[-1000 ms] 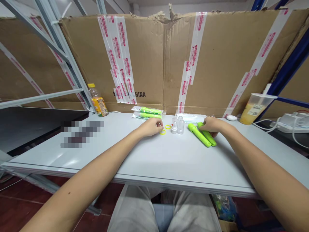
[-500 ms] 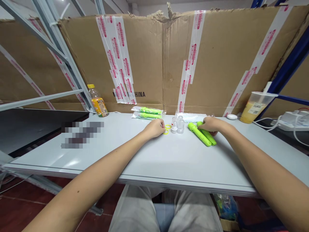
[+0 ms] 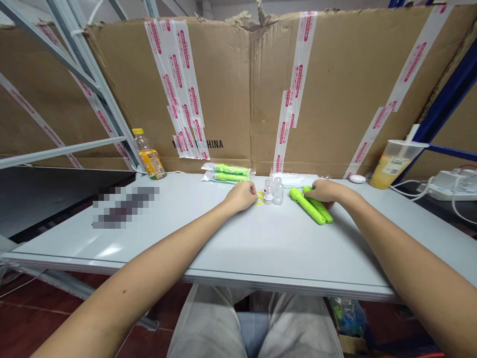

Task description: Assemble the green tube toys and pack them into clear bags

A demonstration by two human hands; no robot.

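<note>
My left hand (image 3: 240, 197) rests on the table with its fingertips pinched at the edge of the thin yellow rings (image 3: 260, 201), which lie close together. Just right of the rings stand several small clear plastic caps (image 3: 278, 193), one showing a bit of red. My right hand (image 3: 325, 191) has its fingers closed around the wider upper end of a lime-green flashlight-shaped tube (image 3: 323, 213). A second lime-green tube (image 3: 309, 209) lies alongside it, slanting toward me. Part of the gripped tube is hidden under the hand.
Green items in clear wrappers (image 3: 228, 174) lie at the back, with a flat clear packet (image 3: 298, 180) to their right. A yellow-capped drink bottle (image 3: 152, 161) stands left. A cup (image 3: 391, 166) and a white oval object (image 3: 357, 179) sit right. Cardboard (image 3: 223, 99) walls the back.
My left fingers have shifted slightly up and right, and the two yellow rings, apart before, now lie nearly overlapping. My right hand and the green tubes look unchanged.
</note>
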